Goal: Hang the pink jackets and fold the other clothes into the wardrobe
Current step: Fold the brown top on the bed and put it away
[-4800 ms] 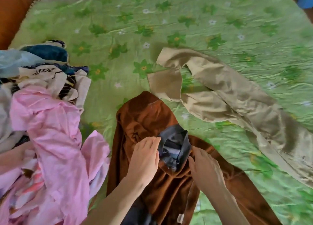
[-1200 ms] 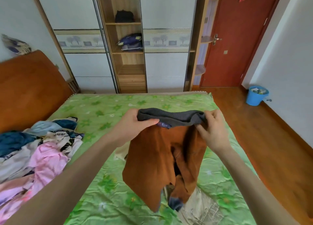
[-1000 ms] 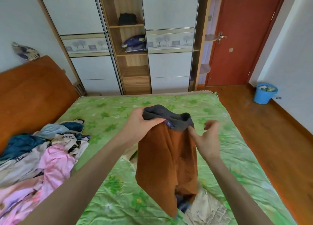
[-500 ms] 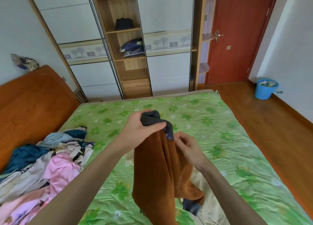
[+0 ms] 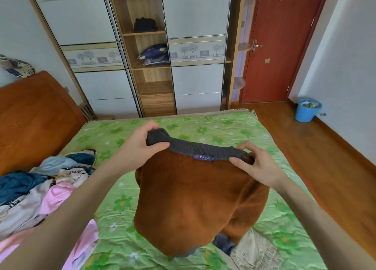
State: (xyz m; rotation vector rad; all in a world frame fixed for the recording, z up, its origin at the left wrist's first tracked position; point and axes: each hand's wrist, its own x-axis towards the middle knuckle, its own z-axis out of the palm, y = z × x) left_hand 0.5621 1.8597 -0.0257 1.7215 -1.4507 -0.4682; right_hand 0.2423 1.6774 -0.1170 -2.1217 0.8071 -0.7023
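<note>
Above the bed (image 5: 264, 131), the sweater (image 5: 195, 198) hangs from its collar, stretched crosswise: left hand (image 5: 140, 145) pinches one end, right hand (image 5: 254, 164) the other. Wardrobe (image 5: 150, 86) stands straight ahead, beyond the bed.

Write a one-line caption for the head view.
Both hands, left and right, hold a brown sweater by its grey collar.

Just two bare forearms, no sleeves in sight, left hand (image 5: 140, 147) and right hand (image 5: 257, 166) without rings or watch, short nails.
</note>
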